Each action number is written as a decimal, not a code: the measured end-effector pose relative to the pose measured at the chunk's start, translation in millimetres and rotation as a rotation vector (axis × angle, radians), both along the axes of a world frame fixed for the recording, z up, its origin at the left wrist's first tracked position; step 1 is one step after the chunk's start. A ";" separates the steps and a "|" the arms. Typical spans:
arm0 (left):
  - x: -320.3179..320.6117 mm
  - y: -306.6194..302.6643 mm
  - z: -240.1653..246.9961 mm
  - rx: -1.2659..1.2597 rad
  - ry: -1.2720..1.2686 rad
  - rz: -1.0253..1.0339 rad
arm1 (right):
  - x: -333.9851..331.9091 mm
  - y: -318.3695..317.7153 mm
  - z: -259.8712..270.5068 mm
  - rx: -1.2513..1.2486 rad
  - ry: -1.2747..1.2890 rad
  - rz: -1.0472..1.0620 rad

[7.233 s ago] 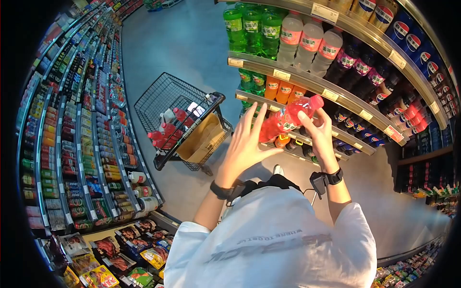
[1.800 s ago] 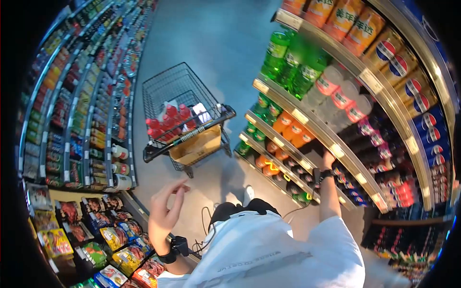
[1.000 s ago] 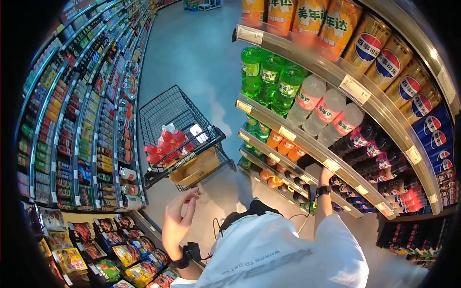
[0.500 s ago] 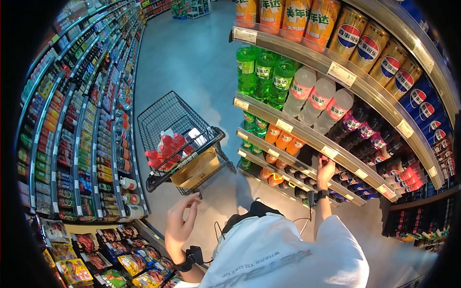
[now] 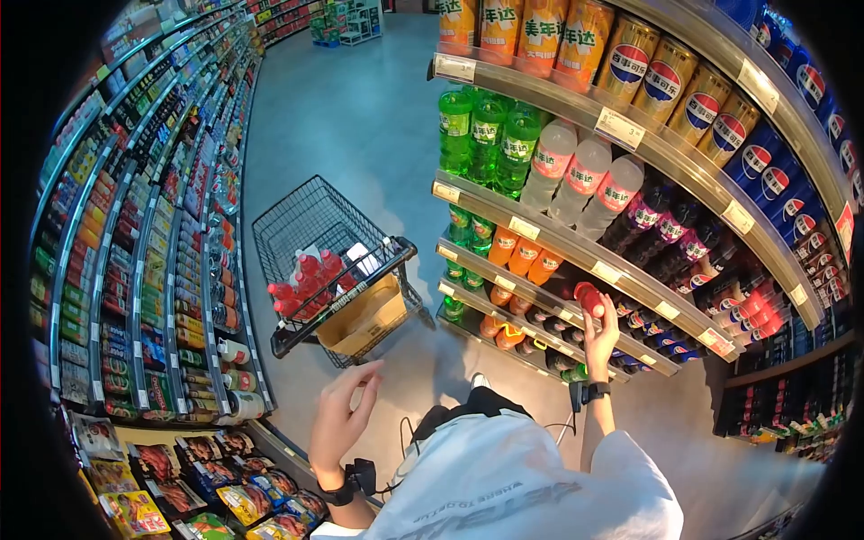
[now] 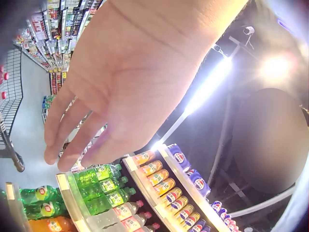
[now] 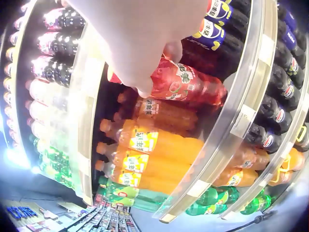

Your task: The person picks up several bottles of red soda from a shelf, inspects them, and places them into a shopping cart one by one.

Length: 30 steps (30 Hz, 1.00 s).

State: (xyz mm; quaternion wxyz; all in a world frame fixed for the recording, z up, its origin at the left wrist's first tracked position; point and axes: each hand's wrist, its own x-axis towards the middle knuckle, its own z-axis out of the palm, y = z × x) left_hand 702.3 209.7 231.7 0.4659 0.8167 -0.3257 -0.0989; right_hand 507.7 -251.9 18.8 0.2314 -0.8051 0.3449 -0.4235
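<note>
In the head view, my right hand [image 5: 601, 340] grips a red bottle [image 5: 589, 299] by its upper part at the shelf gap beside the orange bottles [image 5: 524, 257]. The right wrist view shows the red bottle [image 7: 186, 84] lying over the shelf next to orange bottles [image 7: 154, 145], the right hand [image 7: 145, 34] round its cap end. My left hand [image 5: 341, 416] hangs in the air before the body, fingers loosely bent and holding nothing; the left wrist view has this hand [image 6: 130, 82] with its fingers relaxed.
A black wire cart [image 5: 319, 225] stands to the left, with several red bottles [image 5: 309, 277] in it and a cardboard piece [image 5: 364, 317] at its handle end. Drink shelves [image 5: 540, 216] rise on the right, stocked shelves [image 5: 144, 270] on the left, and packaged food [image 5: 193, 486] lies at lower left.
The right hand was inside the shelf gap; it has come back toward the body with a red bottle in its grip. The left hand has barely moved. The view has shifted slightly.
</note>
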 end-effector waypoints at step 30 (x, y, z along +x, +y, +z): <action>-19.3 13.6 -36.3 -0.283 -0.309 0.270 | 155.6 307.5 216.7 0.797 -0.240 1.372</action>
